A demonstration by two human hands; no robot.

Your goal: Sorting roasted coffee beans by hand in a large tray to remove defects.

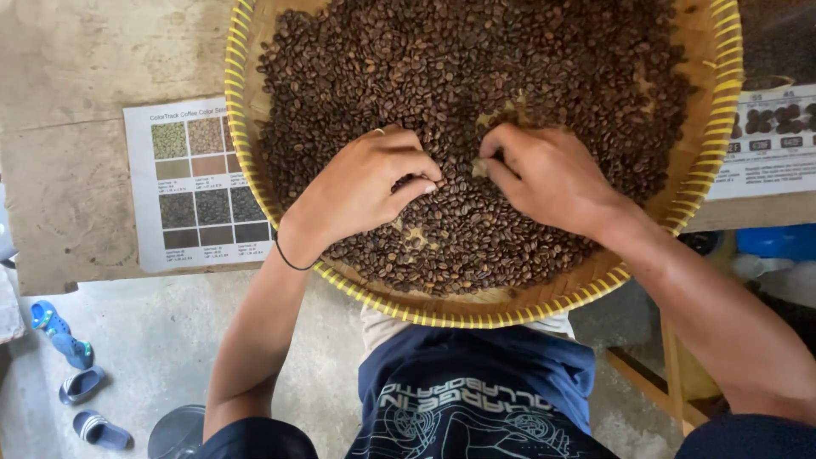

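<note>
A round woven tray (235,110) with a yellow-wrapped rim holds a thick layer of dark brown roasted coffee beans (442,59). My left hand (365,183) rests on the beans in the near half of the tray, fingers curled down into them, with a thin dark band at the wrist. My right hand (548,174) lies just to the right of it, its fingers bent and pressed into the beans. The fingertips of both hands almost meet over a small bare patch of tray. Whether either hand pinches a bean is hidden.
The tray sits on a worn table (76,102). A printed colour chart (194,183) with bean-sample photos lies left of the tray; another chart (769,140) lies at the right. Below, blue sandals (72,374) sit on a concrete floor. A blue container (778,242) stands at the right.
</note>
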